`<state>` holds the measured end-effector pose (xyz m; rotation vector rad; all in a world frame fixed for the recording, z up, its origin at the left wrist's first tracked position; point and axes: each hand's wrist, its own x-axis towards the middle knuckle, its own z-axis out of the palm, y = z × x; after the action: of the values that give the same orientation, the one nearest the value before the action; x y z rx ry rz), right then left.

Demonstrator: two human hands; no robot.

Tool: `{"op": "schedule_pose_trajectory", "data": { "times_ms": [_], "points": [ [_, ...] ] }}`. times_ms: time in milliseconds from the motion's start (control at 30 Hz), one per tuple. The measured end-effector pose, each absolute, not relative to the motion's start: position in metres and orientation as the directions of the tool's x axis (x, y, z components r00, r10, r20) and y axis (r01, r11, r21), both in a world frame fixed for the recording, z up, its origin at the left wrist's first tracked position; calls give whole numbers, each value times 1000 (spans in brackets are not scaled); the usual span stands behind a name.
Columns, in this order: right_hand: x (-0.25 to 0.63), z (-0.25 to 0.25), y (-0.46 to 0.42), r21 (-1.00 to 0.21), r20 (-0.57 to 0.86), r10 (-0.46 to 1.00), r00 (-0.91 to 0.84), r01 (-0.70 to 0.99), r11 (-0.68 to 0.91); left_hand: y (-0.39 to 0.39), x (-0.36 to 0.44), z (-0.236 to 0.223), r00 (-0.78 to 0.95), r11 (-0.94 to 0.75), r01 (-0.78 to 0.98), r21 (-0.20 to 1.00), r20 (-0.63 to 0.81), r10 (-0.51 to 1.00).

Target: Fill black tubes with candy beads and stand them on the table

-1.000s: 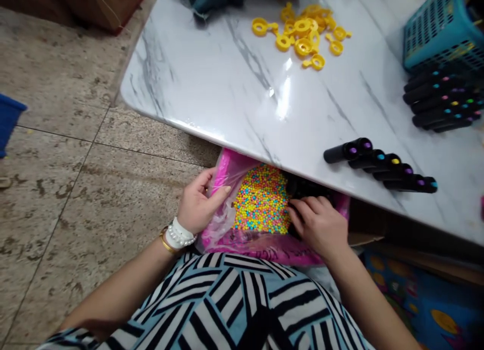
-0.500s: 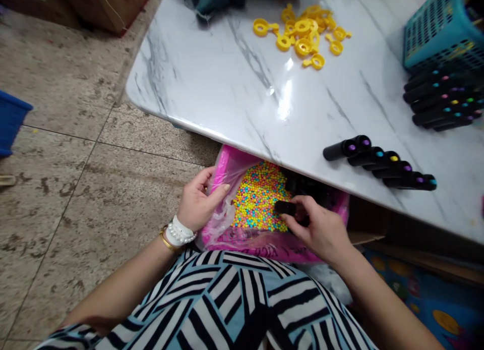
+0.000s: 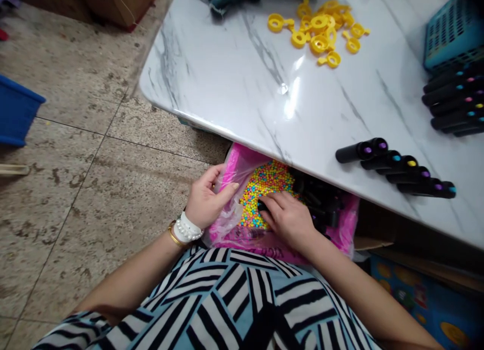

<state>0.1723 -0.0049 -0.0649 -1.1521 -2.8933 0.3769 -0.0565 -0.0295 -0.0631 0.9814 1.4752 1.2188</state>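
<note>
My left hand [image 3: 206, 198] grips the left rim of a pink tray [image 3: 233, 163] lined with clear plastic, thumb inside and fingers outside. Small round candy-coloured beads [image 3: 274, 173] in yellow, pink and blue fill the tray's left part. Over them, my right hand [image 3: 289, 219] is closed on a black tube [image 3: 261, 205]. Only the tube's left end shows, down at the beads; my fingers cover the rest. More black tubes [image 3: 321, 203] lie in the tray's right part, to the right of my hand. Part of the tray is under the table edge.
On the marbled table [image 3: 227, 88] lie several black tubes [image 3: 401, 171] with coloured beads at their ends. Another stack of tubes [image 3: 454, 103] is beside a blue basket [image 3: 446, 42]. Yellow ring-shaped plastic pieces [image 3: 319, 27] are heaped at the back. A blue bin [image 3: 18, 113] stands on the floor.
My right hand has moved left over the beads with the black tube, uncovering tubes on the tray's right side. My left hand keeps its hold on the rim. The whole view has shifted slightly.
</note>
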Motion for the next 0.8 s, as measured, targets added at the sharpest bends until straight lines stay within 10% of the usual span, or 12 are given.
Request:
{"op": "schedule_pose_trajectory", "data": {
  "times_ms": [133, 400, 567, 800],
  "points": [
    [159, -70, -4, -274, -105, 599, -794, 602, 750, -29, -58, -66, -226, 172, 22, 985, -162, 961],
    [170, -60, -4, -820, -5, 686, -728, 395, 414, -29, -62, -64, -230, 153, 83, 985, -130, 964],
    [188, -49, -8, -807, -14, 802, -597, 481, 344, -27, -63, -62, -228, 175, 86, 981, -151, 962],
    [208, -14, -2, -632, 379, 918, -114, 693, 347, -26, -76, -52, -271, 287, 78, 955, -256, 928]
  ]
}}
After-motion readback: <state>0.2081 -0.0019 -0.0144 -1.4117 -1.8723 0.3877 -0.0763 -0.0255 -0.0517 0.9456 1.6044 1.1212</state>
